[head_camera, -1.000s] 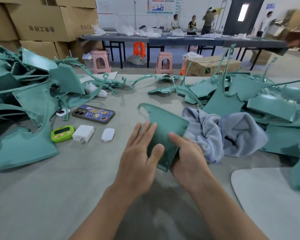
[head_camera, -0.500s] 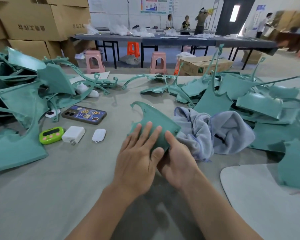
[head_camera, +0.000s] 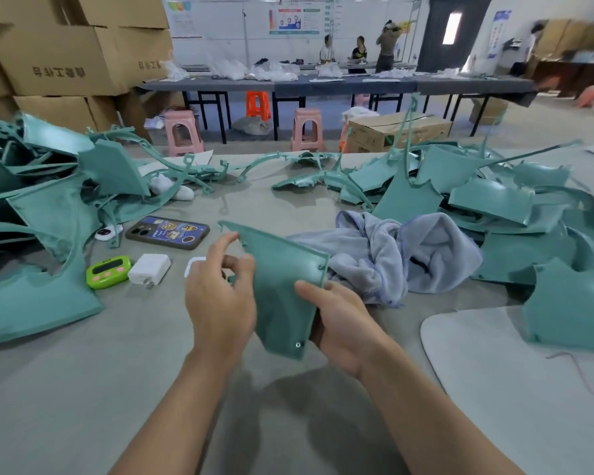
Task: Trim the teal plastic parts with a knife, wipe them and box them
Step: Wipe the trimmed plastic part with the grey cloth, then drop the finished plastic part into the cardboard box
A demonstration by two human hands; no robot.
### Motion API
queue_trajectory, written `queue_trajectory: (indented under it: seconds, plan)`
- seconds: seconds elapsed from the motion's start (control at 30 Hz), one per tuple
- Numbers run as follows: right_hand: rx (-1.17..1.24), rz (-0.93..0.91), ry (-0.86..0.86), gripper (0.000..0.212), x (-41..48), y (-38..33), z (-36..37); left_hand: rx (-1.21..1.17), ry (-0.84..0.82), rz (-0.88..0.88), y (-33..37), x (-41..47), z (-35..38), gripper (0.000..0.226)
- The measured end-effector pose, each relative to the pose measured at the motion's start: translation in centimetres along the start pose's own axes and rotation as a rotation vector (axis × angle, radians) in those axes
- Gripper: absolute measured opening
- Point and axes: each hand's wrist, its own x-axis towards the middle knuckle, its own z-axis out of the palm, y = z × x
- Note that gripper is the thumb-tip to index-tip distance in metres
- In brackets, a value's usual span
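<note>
Person's right hand (head_camera: 343,323) grips a teal plastic part (head_camera: 282,289) by its lower right edge: thumb laid across the front face, fingers curled behind. The part is held up off the grey table (head_camera: 117,371), tilted, its narrow notched end pointing up and left, a small hole near its bottom corner. Left hand (head_camera: 220,296) sits at the part's left edge, fingers half-curled, forefinger tip against the notched upper rim; cannot tell whether it actually pinches the plastic. Just behind and right of the part, a crumpled grey-blue cloth (head_camera: 391,255) lies on the table. Heap of teal parts on the left (head_camera: 48,207), another heap on the right (head_camera: 494,207), with thin teal strips (head_camera: 288,157) strung between them along the far edge. Left of the hands: a phone (head_camera: 168,232) lying back-up in a patterned case, a green timer (head_camera: 108,271), a white charger (head_camera: 149,269) beside it, and a small white object (head_camera: 193,264) partly hidden by the left hand. A pale rounded mat (head_camera: 494,365) lies at the near right. Stacked cardboard boxes (head_camera: 59,53) behind the left heap; pink stools (head_camera: 182,132) and a long dark table (head_camera: 323,84) beyond.
</note>
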Motion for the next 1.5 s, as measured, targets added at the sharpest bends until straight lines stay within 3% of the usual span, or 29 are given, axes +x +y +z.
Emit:
queue_trajectory:
  seconds: [0.07,0.13,0.23,0.3,0.4,0.47,0.6,0.73,0.87,1.07,1.17,1.33,1.43,1.5]
  plan:
    - [0.033,-0.004,0.022,0.022,-0.8,0.2,0.1,-0.104,-0.048,-0.075,-0.1,0.2,-0.1,0.034]
    - [0.083,-0.001,0.046,0.024,-1.7,0.1,-0.1,-0.288,-0.123,-0.262,0.6,0.3,0.1,0.036]
    - [0.09,-0.014,0.049,0.025,-3.7,-1.6,-1.3,-0.647,-0.447,-0.482,3.1,-0.1,0.3,0.028]
    - [0.069,-0.049,0.034,0.027,-5.4,-3.2,-2.6,-0.719,-0.593,-0.447,5.5,-0.8,0.5,0.036]
    - [0.077,-0.112,0.064,0.033,-9.3,-5.2,-4.7,-0.683,-0.568,-0.328,10.3,-2.4,1.3,0.032]
    - [0.117,-0.174,0.151,0.038,-12.8,-6.3,-6.4,-0.713,-0.635,-0.269,14.0,-4.2,2.0,0.03]
    - [0.174,-0.308,0.428,0.042,-22.0,-7.5,-12.5,-0.791,-0.917,-0.176,20.2,-10.7,4.2,0.026]
    - [0.32,-0.392,0.852,0.024,-32.4,-5.1,-18.4,-0.818,-1.394,-0.172,24.2,-20.3,7.0,0.019]
    - [0.384,-0.446,1.318,0.021,-41.4,-0.2,-22.9,-0.744,-1.744,-0.267,27.4,-31.1,9.7,0.009]
    - [0.682,-0.384,1.72,0.019,-51.8,9.5,-27.7,-0.474,-2.108,-0.524,29.2,-46.7,10.2,0.019]
    - [0.889,-0.37,1.831,0.026,-55.8,13.5,-29.5,-0.393,-2.244,-0.643,29.5,-51.4,9.5,0.024]
    - [1.143,-0.462,1.854,0.016,-61.7,14.4,-33.5,-0.35,-2.368,-0.467,30.8,-53.8,10.4,0.041]
    - [1.173,-0.59,1.772,0.029,-63.2,13.3,-36.7,-0.312,-2.334,-0.354,32.2,-54.1,11.5,0.046]
    - [1.103,-0.43,1.767,0.044,-62.4,14.2,-38.3,-0.29,-2.256,-0.332,32.5,-54.3,11.9,0.045]
